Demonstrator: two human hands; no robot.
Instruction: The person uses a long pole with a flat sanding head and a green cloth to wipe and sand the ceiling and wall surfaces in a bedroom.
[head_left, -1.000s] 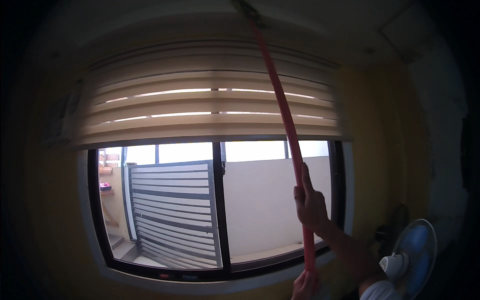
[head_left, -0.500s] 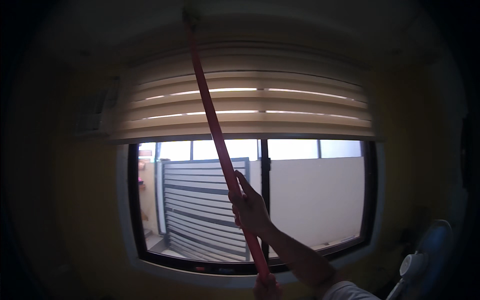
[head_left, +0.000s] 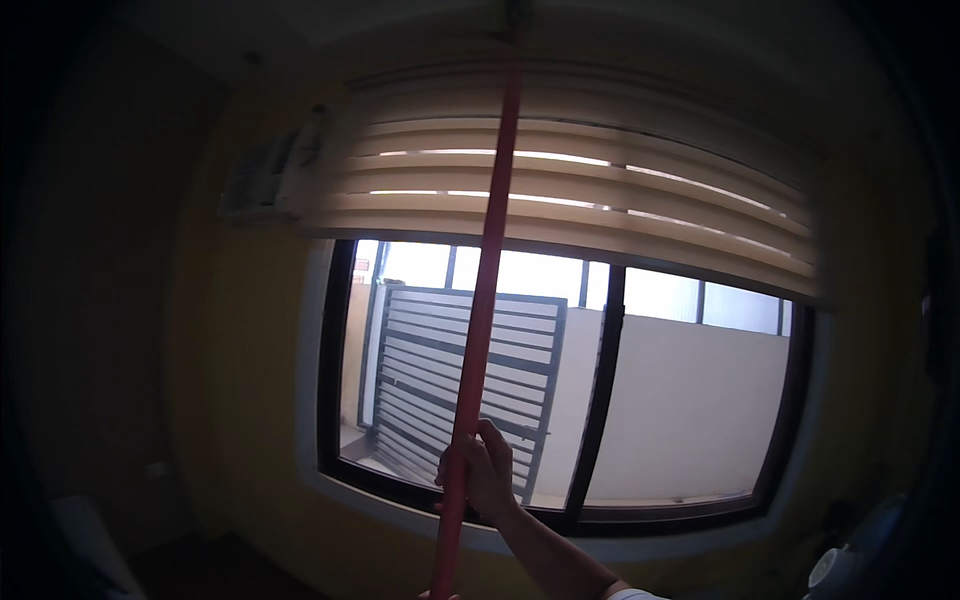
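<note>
A long red pole (head_left: 487, 270) rises in front of the window, its top leaning slightly to the right. Its dim, greenish head (head_left: 515, 14) is up near the ceiling, too dark to make out. My right hand (head_left: 484, 470) is closed round the lower part of the pole, the forearm coming from the lower right. At the lower edge a sliver of my left hand (head_left: 440, 597) shows on the pole's bottom part; the rest of it is cut off.
Behind the pole is a dark-framed sliding window (head_left: 612, 400) under a beige striped blind (head_left: 420, 170). An air conditioner (head_left: 265, 175) hangs on the wall to the left. A fan (head_left: 828, 570) stands at the lower right. Outside is a slatted gate (head_left: 470, 360).
The pole has swung from leaning left to nearly upright, its head moving right. My view has turned left and tilted. Both hands now sit lower and further left in view.
</note>
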